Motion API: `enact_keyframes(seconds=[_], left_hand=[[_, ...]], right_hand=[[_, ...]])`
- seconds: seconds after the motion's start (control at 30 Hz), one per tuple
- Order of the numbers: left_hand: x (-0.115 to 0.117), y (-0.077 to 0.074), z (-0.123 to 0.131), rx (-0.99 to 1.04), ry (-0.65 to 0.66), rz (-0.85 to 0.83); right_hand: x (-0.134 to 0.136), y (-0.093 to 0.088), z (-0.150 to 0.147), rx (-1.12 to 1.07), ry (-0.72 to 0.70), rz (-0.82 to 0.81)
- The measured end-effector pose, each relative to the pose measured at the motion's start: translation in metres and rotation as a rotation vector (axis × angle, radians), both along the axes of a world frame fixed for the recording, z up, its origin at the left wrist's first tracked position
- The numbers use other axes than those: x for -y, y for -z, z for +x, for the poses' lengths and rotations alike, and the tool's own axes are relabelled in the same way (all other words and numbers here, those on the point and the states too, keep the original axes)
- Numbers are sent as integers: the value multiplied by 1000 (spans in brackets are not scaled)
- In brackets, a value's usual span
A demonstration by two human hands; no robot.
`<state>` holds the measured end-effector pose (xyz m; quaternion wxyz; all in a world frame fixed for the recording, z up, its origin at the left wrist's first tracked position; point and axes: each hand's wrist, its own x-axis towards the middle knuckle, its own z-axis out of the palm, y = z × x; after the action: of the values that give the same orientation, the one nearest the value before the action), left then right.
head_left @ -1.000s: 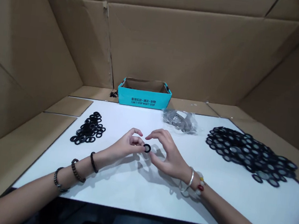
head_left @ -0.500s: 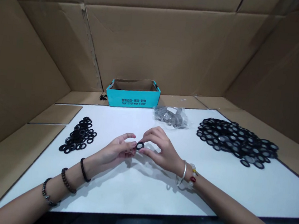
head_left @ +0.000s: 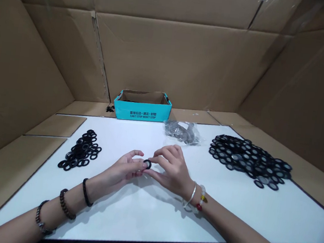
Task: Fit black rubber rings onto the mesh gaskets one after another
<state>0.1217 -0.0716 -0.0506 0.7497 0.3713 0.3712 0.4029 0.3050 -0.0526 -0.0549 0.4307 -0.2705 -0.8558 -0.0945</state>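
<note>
A small black ring [head_left: 148, 166] with a pale centre is held above the white tabletop, its face turned toward me. My left hand [head_left: 124, 166] pinches its left side, the thumb lying over its front. From the right, my right hand [head_left: 171, 168] has its thumb and forefinger closed at the ring's edge, the other fingers curled above. Left of my hands lies a heap of open black rings [head_left: 81, 151]. Far to the right spreads a larger pile of black rings with pale discs inside [head_left: 245, 156].
A turquoise cardboard box [head_left: 142, 112] stands at the table's back edge. Before it, to the right, lies a clear plastic bag [head_left: 181, 133] of small pale pieces. A few black bits [head_left: 110, 108] sit left of the box. Cardboard walls [head_left: 169, 56] enclose the table.
My left thumb has moved further over the ring's face, and my right fingers have come closer around its edge. The whole view has shifted slightly.
</note>
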Motion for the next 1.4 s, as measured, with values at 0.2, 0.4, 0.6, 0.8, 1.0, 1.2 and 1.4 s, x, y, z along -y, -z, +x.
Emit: enact_keyframes(seconds=[0.2, 0.4, 0.6, 0.8, 1.0, 1.2, 1.4], left_hand=[[-1, 1, 1, -45, -51, -8], [-2, 2, 0, -140, -46, 36], [-4, 7, 1, -154, -38, 61], [-5, 9, 0, -145, -12, 64], [-4, 8, 2, -181, -54, 55], [-7, 7, 1, -338, 43, 350], [-47, -6, -50, -1168, -256, 899]], right_hand=[[1, 3, -1, 59, 35, 98], [4, -4, 2, 121, -83, -148], [3, -2, -1, 71, -124, -255], [5, -3, -1, 45, -115, -280], [5, -1, 0, 113, -116, -287], [3, 6, -7, 149, -5, -396], [-41, -11, 46, 46, 359, -419]])
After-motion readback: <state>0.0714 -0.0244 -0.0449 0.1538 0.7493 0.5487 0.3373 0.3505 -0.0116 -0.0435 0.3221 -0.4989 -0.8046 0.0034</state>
